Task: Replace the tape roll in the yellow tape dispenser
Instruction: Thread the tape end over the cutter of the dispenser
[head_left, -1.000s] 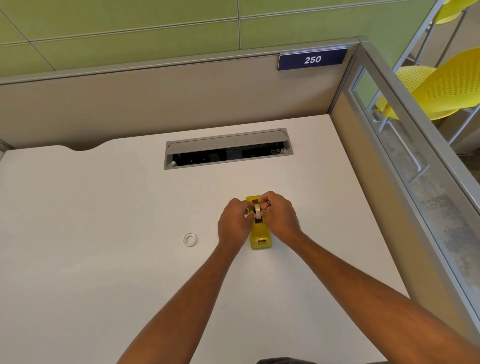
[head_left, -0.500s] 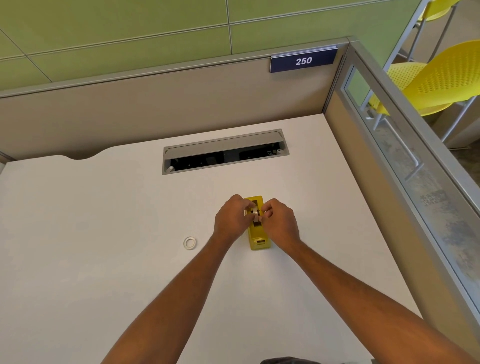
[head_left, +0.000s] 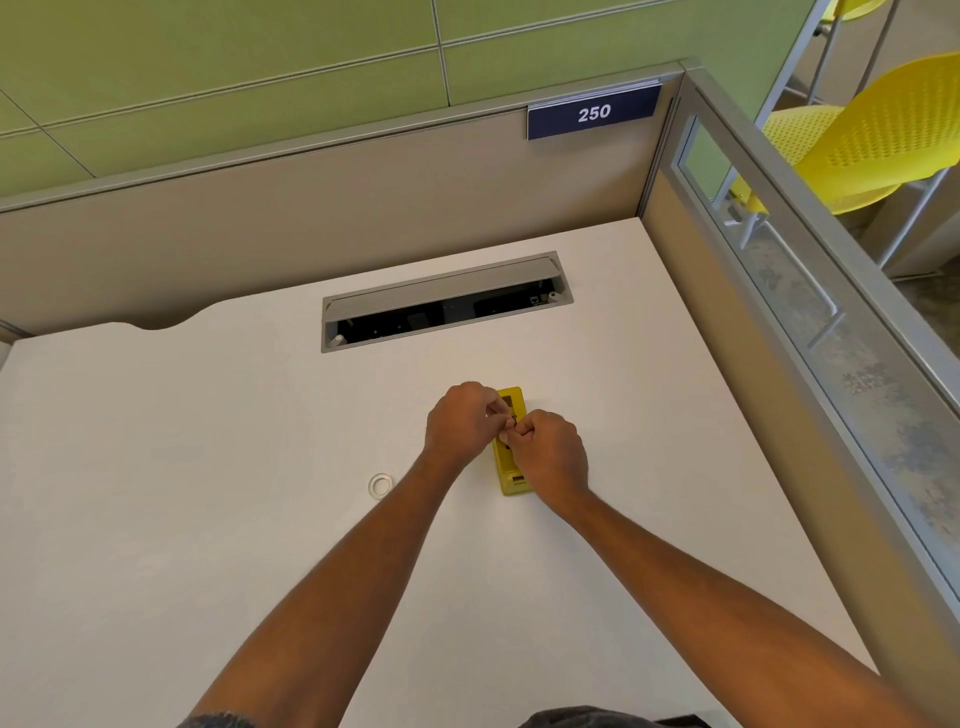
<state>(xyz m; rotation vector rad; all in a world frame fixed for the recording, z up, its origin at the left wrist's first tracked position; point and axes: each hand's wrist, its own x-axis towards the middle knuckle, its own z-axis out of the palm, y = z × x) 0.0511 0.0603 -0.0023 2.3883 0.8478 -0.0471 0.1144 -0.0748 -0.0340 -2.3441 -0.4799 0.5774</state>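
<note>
The yellow tape dispenser (head_left: 512, 486) lies on the white desk (head_left: 208, 519), its long axis pointing away from me. Both hands meet over its middle. My left hand (head_left: 460, 423) comes in from the left and my right hand (head_left: 550, 457) from the right, fingertips curled together and pinching the tape roll down in the dispenser's well. My fingers hide nearly all of the roll. A small white empty tape core (head_left: 380, 486) lies flat on the desk to the left of my left forearm.
An open grey cable tray (head_left: 447, 301) is set into the desk behind the dispenser. Beige partition walls close off the back and right sides, with a "250" sign (head_left: 594, 113) on the back one. Yellow chairs (head_left: 883, 140) stand beyond the right partition.
The tape roll, held upright and visible between my fingers a second ago, has sunk into the dispenser. My fingertips have drawn closer together over it.
</note>
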